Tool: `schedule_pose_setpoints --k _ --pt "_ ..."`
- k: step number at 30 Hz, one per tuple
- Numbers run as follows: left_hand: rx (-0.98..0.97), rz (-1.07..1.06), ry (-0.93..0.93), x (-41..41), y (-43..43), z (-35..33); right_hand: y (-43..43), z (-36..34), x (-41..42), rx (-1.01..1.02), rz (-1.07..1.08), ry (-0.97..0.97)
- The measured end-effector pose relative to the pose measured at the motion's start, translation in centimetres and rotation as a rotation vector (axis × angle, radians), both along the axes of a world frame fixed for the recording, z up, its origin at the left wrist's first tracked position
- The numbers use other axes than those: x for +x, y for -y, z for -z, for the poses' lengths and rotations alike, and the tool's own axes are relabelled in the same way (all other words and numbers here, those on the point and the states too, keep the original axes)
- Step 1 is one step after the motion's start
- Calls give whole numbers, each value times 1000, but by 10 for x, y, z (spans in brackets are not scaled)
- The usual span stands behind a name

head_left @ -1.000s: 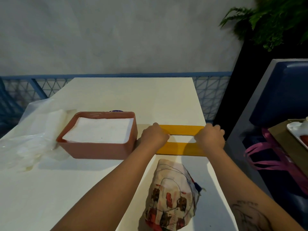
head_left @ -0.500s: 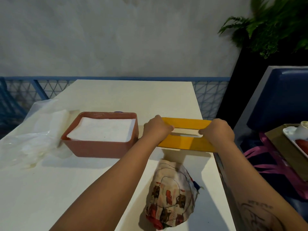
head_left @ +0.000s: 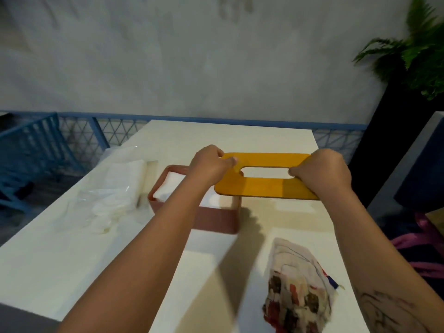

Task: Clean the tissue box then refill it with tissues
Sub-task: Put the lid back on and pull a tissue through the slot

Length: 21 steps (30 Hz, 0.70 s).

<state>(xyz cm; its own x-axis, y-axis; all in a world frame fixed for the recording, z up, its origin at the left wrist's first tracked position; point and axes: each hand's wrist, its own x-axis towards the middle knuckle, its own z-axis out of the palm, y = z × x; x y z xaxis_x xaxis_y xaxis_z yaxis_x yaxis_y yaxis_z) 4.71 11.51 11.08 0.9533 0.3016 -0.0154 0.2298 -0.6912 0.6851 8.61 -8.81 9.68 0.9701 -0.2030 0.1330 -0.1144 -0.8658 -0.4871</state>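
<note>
Both my hands hold a flat yellow lid (head_left: 262, 188) in the air above a white table (head_left: 72, 260). My left hand (head_left: 209, 167) is curled around the lid's left short end, thumb lying on top near the slot. My right hand (head_left: 322, 174) grips the right short end the same way, fingers wrapped under and the thumb at the slot's end. The lid's long axis runs straight across from one hand to the other, its broad face turned up and roughly level, and its long rounded slot runs the same way.

Just below my left hand and forearm sits the reddish-brown tissue box (head_left: 216, 221), open top facing up, with white tissues (head_left: 168, 188) inside. My forearm hides part of it. The lid's left end hangs over the box's right end, not touching it.

Further left of my left hand lies crumpled clear plastic wrapping (head_left: 113, 193). Nearer me, beneath my right forearm, a bunched patterned cloth (head_left: 298, 289) rests on the table.
</note>
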Motion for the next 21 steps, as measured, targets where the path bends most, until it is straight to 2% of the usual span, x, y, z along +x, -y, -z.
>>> schedule_pose_setpoints --k 9,16,21 --pt "13 -122 73 -4 -109 23 -94 1 -2 -21 -20 -30" --pt "-308 -103 101 3 -160 63 -135 10 -7 -51 30 -59" --pt "-514 53 35 6 -172 83 -153 15 -11 -46 68 -67"
